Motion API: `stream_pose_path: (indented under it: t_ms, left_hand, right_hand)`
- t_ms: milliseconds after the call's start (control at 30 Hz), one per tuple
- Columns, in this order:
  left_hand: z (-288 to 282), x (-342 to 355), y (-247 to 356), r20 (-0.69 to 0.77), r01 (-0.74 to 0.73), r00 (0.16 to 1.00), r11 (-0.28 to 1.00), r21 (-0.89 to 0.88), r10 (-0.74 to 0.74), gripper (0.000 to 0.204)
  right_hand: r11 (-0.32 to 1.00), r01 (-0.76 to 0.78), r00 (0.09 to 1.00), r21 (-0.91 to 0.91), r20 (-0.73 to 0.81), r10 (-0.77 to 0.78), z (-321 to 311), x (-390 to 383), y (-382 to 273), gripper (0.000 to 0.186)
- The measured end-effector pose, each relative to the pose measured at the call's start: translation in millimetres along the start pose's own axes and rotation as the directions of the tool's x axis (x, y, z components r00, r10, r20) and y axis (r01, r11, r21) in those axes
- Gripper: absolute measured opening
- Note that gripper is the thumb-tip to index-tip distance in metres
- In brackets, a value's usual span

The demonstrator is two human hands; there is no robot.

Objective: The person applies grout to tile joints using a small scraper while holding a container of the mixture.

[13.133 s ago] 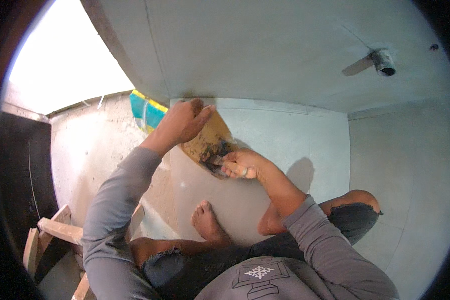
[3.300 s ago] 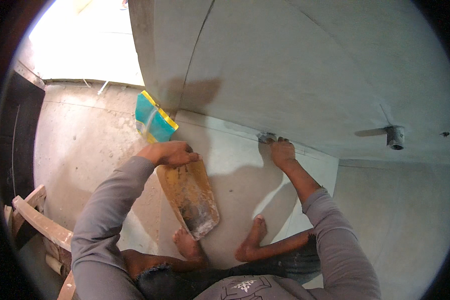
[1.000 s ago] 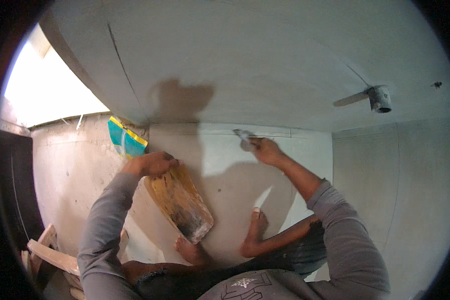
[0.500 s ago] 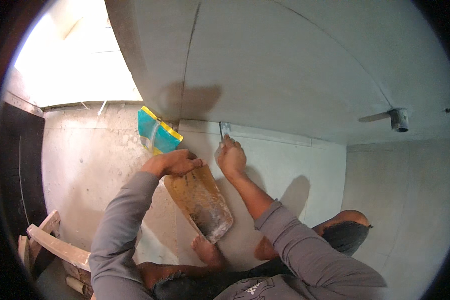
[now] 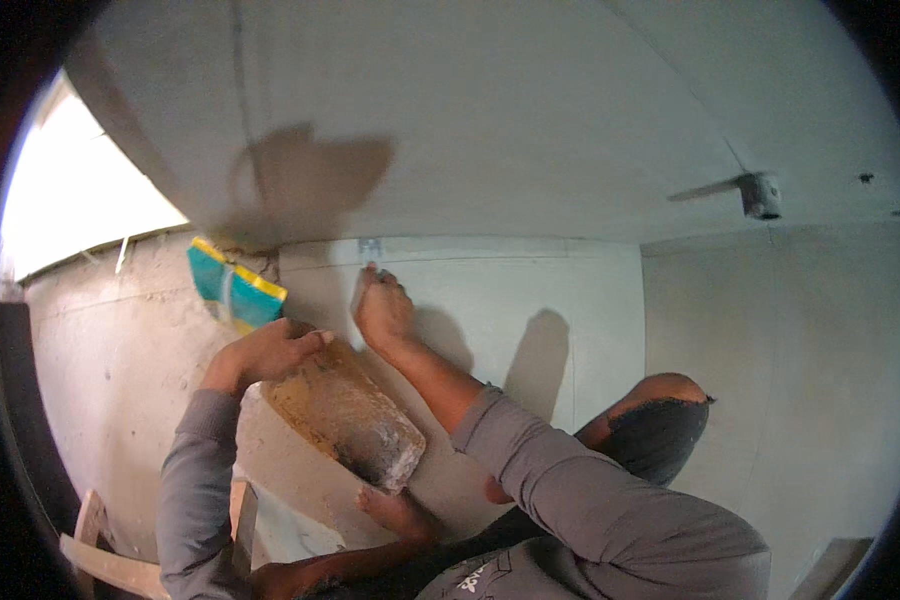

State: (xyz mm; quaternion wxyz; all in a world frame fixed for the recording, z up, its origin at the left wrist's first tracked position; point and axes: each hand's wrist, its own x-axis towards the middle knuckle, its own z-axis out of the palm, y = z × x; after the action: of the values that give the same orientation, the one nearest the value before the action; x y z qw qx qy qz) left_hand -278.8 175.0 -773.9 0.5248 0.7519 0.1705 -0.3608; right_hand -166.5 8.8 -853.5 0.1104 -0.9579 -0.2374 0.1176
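My left hand (image 5: 270, 352) is closed on the far end of a brown, curved trough-like pan (image 5: 345, 415), smeared with whitish-grey paste toward its near end. The pan hangs tilted above the floor beside my bare foot (image 5: 400, 510). In my right hand (image 5: 385, 312) is a small putty knife (image 5: 370, 247), its handle mostly hidden by my fingers. Its blade touches the pale strip at the foot of the grey wall, where wall and light floor panel meet. Just beyond my left hand stands a teal and yellow bag (image 5: 232, 285).
The large grey wall (image 5: 490, 130) rises ahead, with a short pipe stub (image 5: 761, 196) jutting out at the right. Another wall (image 5: 770, 350) closes off the right side. A wooden stool-like frame (image 5: 115, 568) stands at the lower left. Bright light enters through an opening at the upper left.
The view has swung right, so everything sits further left in it. The putty knife's blade now shows flatter against the strip. Both hands keep their holds.
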Motion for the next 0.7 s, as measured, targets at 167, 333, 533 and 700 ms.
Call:
stream_pose_path:
  t_ms: [167,333,533,700]
  left_hand:
    - [4,6,9,-0.002,0.039,0.999,0.999,-0.027,-0.039,0.07]
    - [3,1,12,-0.008,0.019,1.0,0.998,0.056,-0.018,0.074]
    - [0,-3,14,-0.002,-0.038,0.999,0.995,0.088,0.038,0.072]
    - [-3,-5,14,0.059,0.018,0.998,0.998,0.052,-0.022,0.068]
  right_hand:
    - [0.998,0.033,0.997,-0.045,0.077,-0.03,-19,-6,0,0.029]
    - [0.997,0.064,0.997,-0.032,0.056,-0.062,-42,-13,-6,0.024]
    - [0.999,0.02,0.995,-0.042,0.102,-0.016,-38,6,13,0.031]
    - [0.995,0.072,0.985,-0.064,0.164,-0.061,-47,-9,13,0.027]
